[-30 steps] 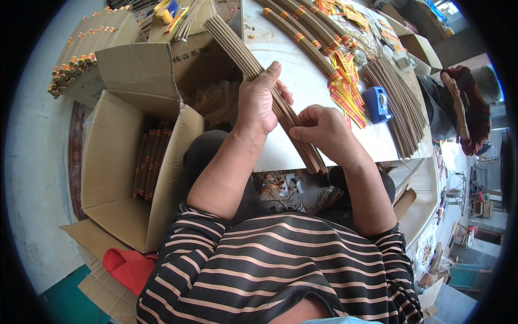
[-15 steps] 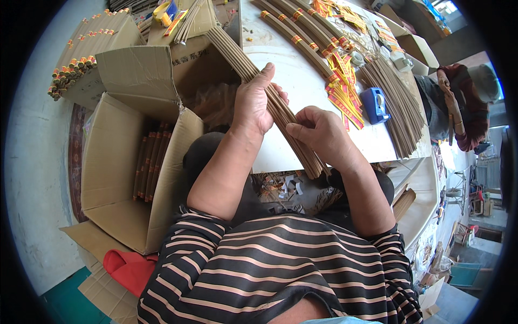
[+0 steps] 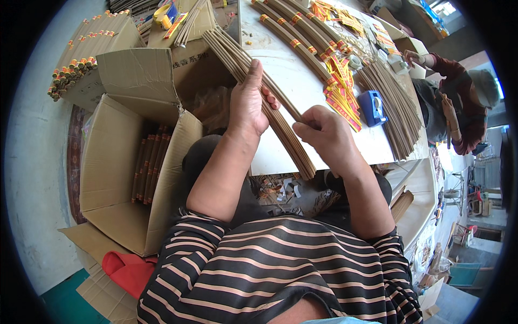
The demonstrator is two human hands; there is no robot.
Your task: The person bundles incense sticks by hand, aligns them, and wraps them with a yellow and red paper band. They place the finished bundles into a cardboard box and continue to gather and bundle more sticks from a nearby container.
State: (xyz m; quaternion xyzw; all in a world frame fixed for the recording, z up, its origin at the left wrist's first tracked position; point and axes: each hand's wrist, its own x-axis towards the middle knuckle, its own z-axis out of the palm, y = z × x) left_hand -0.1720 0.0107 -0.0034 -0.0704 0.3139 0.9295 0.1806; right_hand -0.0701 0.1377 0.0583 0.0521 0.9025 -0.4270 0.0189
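A long bundle of thin brown sticks (image 3: 286,137) lies slanted over the near edge of the white table (image 3: 302,70). My left hand (image 3: 249,100) wraps around the bundle at its middle, thumb on top. My right hand (image 3: 324,137) rests beside the bundle's near end, its fingers pinching a single stick that runs up from the bundle. The rest of the bundle stretches away toward the far left past my left hand.
An open cardboard box (image 3: 135,173) at my left holds banded stick bundles. More bundles with orange bands (image 3: 302,32), yellow-red paper labels (image 3: 342,89) and a blue tape dispenser (image 3: 372,108) lie on the table. Another person (image 3: 458,102) sits at the far right.
My left hand has slid a little up the bundle. My right hand has drawn away from the bundle's end to the right, pulling one stick out sideways.
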